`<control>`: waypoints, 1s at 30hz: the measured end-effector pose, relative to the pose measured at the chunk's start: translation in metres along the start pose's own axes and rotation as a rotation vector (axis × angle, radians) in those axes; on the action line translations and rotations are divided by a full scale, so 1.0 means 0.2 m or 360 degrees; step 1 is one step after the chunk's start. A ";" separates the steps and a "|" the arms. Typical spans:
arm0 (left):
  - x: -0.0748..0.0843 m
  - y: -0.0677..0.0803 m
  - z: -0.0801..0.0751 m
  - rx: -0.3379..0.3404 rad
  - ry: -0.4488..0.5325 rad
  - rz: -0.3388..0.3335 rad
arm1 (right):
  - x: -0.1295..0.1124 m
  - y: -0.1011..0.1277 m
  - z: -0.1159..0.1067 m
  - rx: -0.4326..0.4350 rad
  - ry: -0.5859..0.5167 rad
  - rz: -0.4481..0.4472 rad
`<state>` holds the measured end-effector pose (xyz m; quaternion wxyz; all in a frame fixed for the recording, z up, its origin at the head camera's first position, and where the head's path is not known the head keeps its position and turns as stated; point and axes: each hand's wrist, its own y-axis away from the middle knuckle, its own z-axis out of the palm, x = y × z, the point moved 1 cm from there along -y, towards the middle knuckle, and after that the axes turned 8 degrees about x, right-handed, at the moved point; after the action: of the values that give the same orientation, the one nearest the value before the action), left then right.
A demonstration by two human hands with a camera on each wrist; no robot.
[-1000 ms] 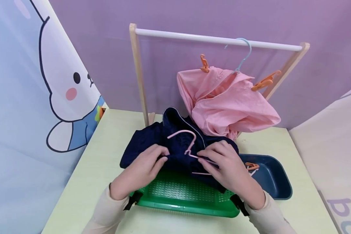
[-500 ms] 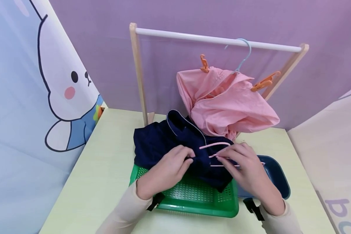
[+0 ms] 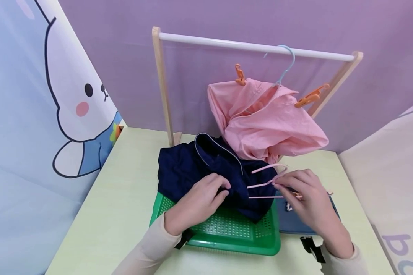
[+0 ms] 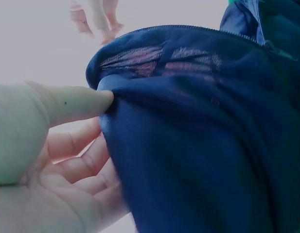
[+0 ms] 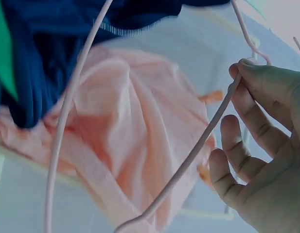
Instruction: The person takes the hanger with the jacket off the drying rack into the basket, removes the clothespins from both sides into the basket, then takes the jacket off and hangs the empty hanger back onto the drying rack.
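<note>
A navy zip-up garment (image 3: 182,168) lies bunched over the green basket (image 3: 234,247). My left hand (image 3: 204,196) pinches the edge of its cloth between thumb and fingers, as the left wrist view confirms on the navy fabric (image 4: 188,160). My right hand (image 3: 308,196) pinches a pink clothes hanger (image 3: 265,197) near the base of its hook; thumb and index finger meet on the hanger (image 5: 188,160) in the right wrist view. The hanger's left end disappears at the navy cloth, its hook pointing left. Pinkish patches show through the fabric in the left wrist view.
Behind stands a wooden rack with a white rail (image 3: 206,41). From it hangs a pink jacket (image 3: 275,130) on a light blue hanger (image 3: 289,65), with orange clips (image 3: 240,75) on its shoulders. A dark blue tray (image 3: 296,225) sits right of the basket, partly hidden by my right hand.
My right hand has moved right with the pink hanger, away from the garment's middle. My left hand has also shifted right with the navy cloth, then stayed nearly still.
</note>
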<state>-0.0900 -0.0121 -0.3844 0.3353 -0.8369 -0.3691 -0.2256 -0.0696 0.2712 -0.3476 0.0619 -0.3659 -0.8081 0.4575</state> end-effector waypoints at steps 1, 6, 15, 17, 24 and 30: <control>-0.01 0.01 0.00 -0.0011 -0.0020 -0.0005 | 0.01 0.00 -0.02 0.0009 0.0024 0.0002; -0.06 0.06 -0.04 -0.0040 -0.0096 -0.0048 | 0.06 0.00 -0.17 0.0071 0.0214 0.0030; -0.24 0.24 -0.19 0.0096 -0.0203 -0.0204 | 0.08 -0.02 -0.35 0.0195 0.0471 0.0074; -0.28 0.29 -0.23 0.0103 -0.0228 -0.0308 | 0.08 -0.04 -0.34 0.0271 0.0463 0.0072; -0.41 0.43 -0.35 0.0009 -0.0273 -0.0836 | 0.09 -0.15 -0.26 0.0292 0.0434 0.0110; -0.47 0.50 -0.36 -0.0085 -0.0171 -0.1071 | 0.14 -0.33 -0.12 0.0223 0.0363 0.0132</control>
<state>-0.0808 -0.1590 -0.4350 0.2000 -0.6874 -0.6357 -0.2888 -0.1140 0.2849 -0.2882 0.1599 -0.4433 -0.7460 0.4705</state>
